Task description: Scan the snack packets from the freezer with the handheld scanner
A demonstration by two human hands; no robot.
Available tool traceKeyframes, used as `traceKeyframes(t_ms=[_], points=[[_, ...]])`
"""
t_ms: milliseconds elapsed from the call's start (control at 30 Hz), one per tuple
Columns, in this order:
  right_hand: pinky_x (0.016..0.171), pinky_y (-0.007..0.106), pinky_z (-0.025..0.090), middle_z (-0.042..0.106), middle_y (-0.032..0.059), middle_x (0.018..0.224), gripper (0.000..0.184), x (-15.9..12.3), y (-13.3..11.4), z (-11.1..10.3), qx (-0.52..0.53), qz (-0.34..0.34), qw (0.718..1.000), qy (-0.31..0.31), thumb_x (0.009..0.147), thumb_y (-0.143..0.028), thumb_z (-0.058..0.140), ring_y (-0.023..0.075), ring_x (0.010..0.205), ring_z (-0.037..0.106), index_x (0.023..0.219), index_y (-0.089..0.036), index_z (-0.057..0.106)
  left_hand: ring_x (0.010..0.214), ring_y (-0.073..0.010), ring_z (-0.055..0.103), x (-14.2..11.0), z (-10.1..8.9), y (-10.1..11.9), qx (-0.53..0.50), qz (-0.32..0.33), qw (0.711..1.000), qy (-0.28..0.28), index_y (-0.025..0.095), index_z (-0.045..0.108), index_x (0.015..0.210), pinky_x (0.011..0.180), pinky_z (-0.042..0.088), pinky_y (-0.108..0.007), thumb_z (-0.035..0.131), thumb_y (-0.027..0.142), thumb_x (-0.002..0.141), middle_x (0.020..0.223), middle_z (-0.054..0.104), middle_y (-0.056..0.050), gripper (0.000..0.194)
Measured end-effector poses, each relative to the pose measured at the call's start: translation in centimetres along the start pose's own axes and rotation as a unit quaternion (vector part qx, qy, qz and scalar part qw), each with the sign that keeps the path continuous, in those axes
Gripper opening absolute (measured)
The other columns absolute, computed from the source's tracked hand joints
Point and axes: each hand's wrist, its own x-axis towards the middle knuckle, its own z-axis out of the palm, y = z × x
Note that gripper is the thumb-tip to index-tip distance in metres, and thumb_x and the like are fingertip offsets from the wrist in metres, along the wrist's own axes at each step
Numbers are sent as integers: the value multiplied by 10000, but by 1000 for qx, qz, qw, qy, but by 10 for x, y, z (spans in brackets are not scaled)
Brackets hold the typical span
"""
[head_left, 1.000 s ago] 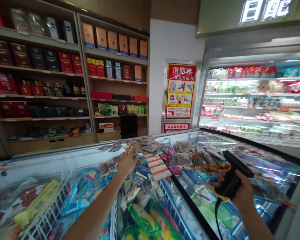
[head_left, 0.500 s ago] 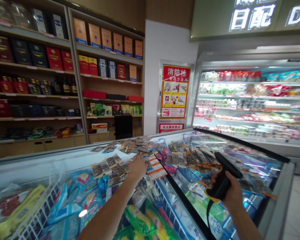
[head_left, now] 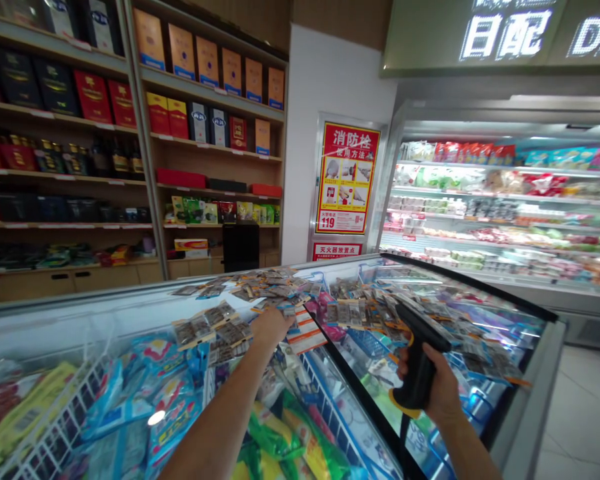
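My right hand [head_left: 441, 381] is wrapped around the grip of a black and yellow barcode scanner [head_left: 420, 360]. The scanner is raised above the freezer's glass top, its cable hanging down. My left hand [head_left: 271, 327] reaches forward over the glass with its fingers curled down among small clear snack packets [head_left: 230, 330]. A packet shows at its fingertips, but what the fingers grip is partly hidden. Just right of that hand, an orange-and-white striped sheet [head_left: 307, 333] lies on the glass. More snack packets [head_left: 350, 312] are spread in piles behind and to the right.
Under the glass, white wire baskets [head_left: 75, 407] hold blue bags [head_left: 173, 400] and green-and-yellow bags [head_left: 285, 433]. A black frame strip [head_left: 355, 383] crosses the freezer top. Shelves of boxed goods [head_left: 193, 127] stand behind at left, a lit refrigerated display [head_left: 500, 207] at right.
The scanner has swung left and slightly down, now more upright in my right hand. My left hand stays by the striped sheet. The view has shifted slightly.
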Motion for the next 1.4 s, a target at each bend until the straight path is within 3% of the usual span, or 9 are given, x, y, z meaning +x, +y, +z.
traceKeyframes(t_ms=[133,267,467,633,733,833,967,1167,1400], points=[[401,231,404,569,-22,537,365,-2,0,2,-7,12,1000,-3,614,-394,613,124,420,487,924,-206,572,938,-286,561,7,5,-6,-6,-13,1000,3,196,561,596,775,404,-343,725,226,438,730,641,-70,229],[400,235,393,569,-8,534,339,-4,0,4,7,25,999,-28,617,-387,616,123,413,478,891,-190,584,723,-223,596,12,13,-1,-141,1,986,-86,192,570,540,643,438,-295,694,202,466,565,599,-10,144],[388,222,377,574,-7,536,316,-7,11,15,-30,68,996,-54,662,-400,592,114,400,482,872,-164,579,734,-137,585,15,47,30,-463,-47,878,-112,198,602,804,595,454,-245,580,241,651,856,645,-18,160],[312,205,324,563,-8,487,293,-8,20,32,-190,65,979,-33,677,-425,584,107,335,466,739,-139,569,731,-135,580,15,75,42,-508,-41,849,-143,182,598,791,592,465,-247,608,247,637,870,637,-31,168],[289,199,310,547,-7,458,278,-12,20,39,-237,95,966,-33,666,-411,586,98,312,457,618,-141,535,711,-131,580,18,77,39,-547,-43,820,-165,168,598,797,609,485,-264,629,239,625,883,638,-47,189],[292,190,320,540,-24,457,246,-18,18,41,-243,125,962,-28,690,-392,553,96,316,462,690,-145,543,788,-133,579,21,73,36,-591,-65,791,-146,184,597,831,659,498,-275,630,204,636,970,625,-47,198],[297,183,329,537,-40,464,247,-25,16,38,-227,144,963,-25,700,-401,537,93,319,464,746,-159,518,894,-143,560,19,68,37,-598,-68,785,-149,192,585,840,717,501,-292,570,165,695,1008,609,-35,149],[301,184,336,537,-41,469,259,-25,18,36,-213,150,965,-35,701,-416,541,90,322,465,745,-162,509,1058,-194,493,12,68,42,-574,-79,805,-126,196,566,830,803,490,-358,604,176,688,1090,564,-41,148],[292,183,318,537,-33,457,263,-26,18,38,-229,145,962,-36,687,-412,557,97,313,473,733,-156,520,1110,-223,452,12,66,42,-596,-85,793,-97,195,568,853,783,507,-405,596,249,709,1168,513,-62,156]])
